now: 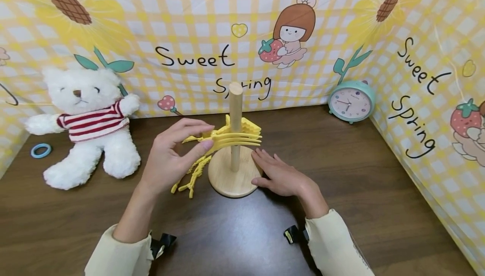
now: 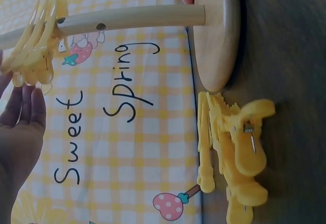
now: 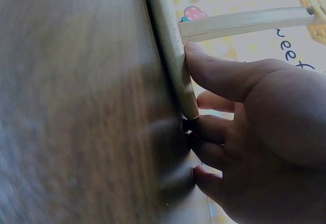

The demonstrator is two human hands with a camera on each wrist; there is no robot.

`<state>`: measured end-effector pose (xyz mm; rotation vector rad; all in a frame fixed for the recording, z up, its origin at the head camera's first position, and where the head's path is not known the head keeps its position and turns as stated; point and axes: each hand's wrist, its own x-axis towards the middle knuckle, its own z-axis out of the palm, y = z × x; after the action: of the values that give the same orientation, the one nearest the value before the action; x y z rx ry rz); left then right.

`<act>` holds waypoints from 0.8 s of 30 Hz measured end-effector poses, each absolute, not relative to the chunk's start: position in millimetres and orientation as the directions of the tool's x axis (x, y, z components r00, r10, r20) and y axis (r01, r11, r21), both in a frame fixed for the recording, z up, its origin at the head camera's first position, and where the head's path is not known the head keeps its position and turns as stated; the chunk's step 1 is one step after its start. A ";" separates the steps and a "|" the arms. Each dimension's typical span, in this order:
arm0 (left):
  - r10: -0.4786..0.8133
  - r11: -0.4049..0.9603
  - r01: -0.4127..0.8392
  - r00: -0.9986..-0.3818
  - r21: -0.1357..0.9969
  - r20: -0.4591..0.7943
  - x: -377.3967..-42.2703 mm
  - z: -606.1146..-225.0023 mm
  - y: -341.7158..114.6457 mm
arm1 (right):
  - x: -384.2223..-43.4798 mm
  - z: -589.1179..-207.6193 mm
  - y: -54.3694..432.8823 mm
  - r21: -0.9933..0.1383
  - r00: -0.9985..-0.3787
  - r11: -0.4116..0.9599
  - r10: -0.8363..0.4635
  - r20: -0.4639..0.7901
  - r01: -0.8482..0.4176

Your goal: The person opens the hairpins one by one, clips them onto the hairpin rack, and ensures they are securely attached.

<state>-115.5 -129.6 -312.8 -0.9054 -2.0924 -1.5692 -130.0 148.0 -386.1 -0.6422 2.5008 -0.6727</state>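
In the head view my left hand (image 1: pixel 166 154) pinches a yellow claw hair clip (image 1: pixel 235 139) between thumb and fingers. The clip's long curved prongs pass on either side of the wooden stand's upright post, as the left wrist view also shows. My right hand (image 1: pixel 282 178) rests at the right rim of the stand's round base (image 1: pixel 231 187). Its thumb touches the upper edge, and the fingers spread along the far side. More yellow claw clips (image 2: pixel 244 152), with metal springs visible, lie on the table left of the base.
A white teddy bear (image 1: pixel 89 122) in a striped shirt sits at the left, beside a blue ring (image 1: pixel 40 150). At the back right stands a mint alarm clock (image 1: pixel 350 102). A yellow checked cloth (image 1: pixel 197 11) lines the back and sides of the dark wooden table (image 1: pixel 371 217).
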 end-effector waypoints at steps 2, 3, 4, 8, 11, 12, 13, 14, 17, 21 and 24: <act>0.271 0.163 0.670 -0.736 0.724 0.621 -115.5 -314.4 -132.7 | -130.5 -386.0 148.4 -0.555 -0.781 0.770 -0.543 -0.309 -0.316; 0.268 0.158 0.663 -0.742 0.732 0.614 -115.1 -315.0 -134.4 | -130.7 -385.9 148.5 -0.553 -0.781 0.770 -0.544 -0.307 -0.318; 0.264 0.151 0.656 -0.748 0.740 0.609 -114.7 -315.5 -136.2 | -130.9 -385.8 148.5 -0.555 -0.780 0.769 -0.545 -0.307 -0.319; 0.238 0.162 0.639 -0.765 0.752 0.599 -113.9 -318.9 -144.3 | -131.1 -385.6 148.7 -0.555 -0.780 0.770 -0.543 -0.310 -0.316; 0.202 0.183 0.637 -0.770 0.748 0.606 -116.5 -322.6 -150.0 | -130.9 -385.8 149.7 -0.553 -0.781 0.768 -0.546 -0.303 -0.323; 0.187 0.189 0.631 -0.775 0.752 0.604 -117.9 -324.1 -151.9 | -130.9 -385.9 149.8 -0.553 -0.781 0.767 -0.548 -0.301 -0.324; 0.174 0.199 0.626 -0.780 0.754 0.601 -119.8 -326.3 -154.3 | -130.9 -386.1 150.0 -0.554 -0.781 0.767 -0.548 -0.301 -0.325; 0.161 0.207 0.617 -0.787 0.759 0.596 -121.7 -328.0 -156.7 | -131.0 -386.2 150.1 -0.554 -0.781 0.766 -0.549 -0.298 -0.327; 0.123 0.238 0.574 -0.818 0.783 0.562 -127.9 -333.4 -163.8 | -131.1 -386.6 150.2 -0.556 -0.780 0.764 -0.550 -0.298 -0.327; 0.082 0.283 0.504 -0.861 0.816 0.503 -134.2 -340.0 -172.5 | -131.2 -386.6 150.1 -0.556 -0.778 0.761 -0.556 -0.293 -0.334; 0.072 0.335 0.453 -0.887 0.827 0.456 -138.3 -347.1 -178.3 | -131.3 -386.7 149.8 -0.555 -0.777 0.761 -0.558 -0.293 -0.337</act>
<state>-138.3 -178.3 -347.1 -0.4665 -2.2669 -1.5692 -131.3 149.8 -386.7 -0.6767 2.5093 -0.6712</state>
